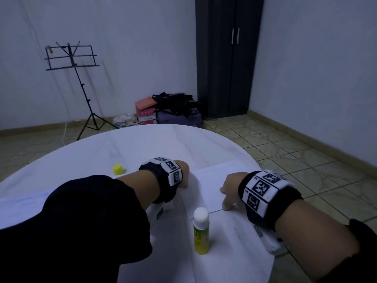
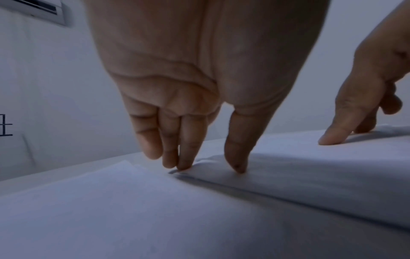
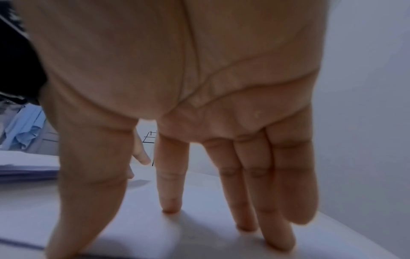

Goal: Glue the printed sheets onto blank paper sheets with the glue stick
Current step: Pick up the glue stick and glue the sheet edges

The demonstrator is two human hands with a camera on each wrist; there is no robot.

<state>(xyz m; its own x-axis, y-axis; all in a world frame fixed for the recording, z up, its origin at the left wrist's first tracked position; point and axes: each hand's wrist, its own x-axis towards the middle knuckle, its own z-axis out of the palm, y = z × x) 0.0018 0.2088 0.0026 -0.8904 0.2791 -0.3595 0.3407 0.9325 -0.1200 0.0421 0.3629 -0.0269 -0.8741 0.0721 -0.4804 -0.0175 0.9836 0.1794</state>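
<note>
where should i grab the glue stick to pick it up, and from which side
Grip the glue stick round its yellow-green barrel, below the exposed white glue tip. It stands upright and uncapped on the round table, near its front edge; its yellow cap sits apart. Coming from the right with the right hand looks easiest, wrapping sideways, since that hand is nearer and touching the top would likely smear.

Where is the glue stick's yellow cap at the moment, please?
In the head view the yellow cap sits on the table, left of the left hand, well beyond the uncapped glue stick.
</note>
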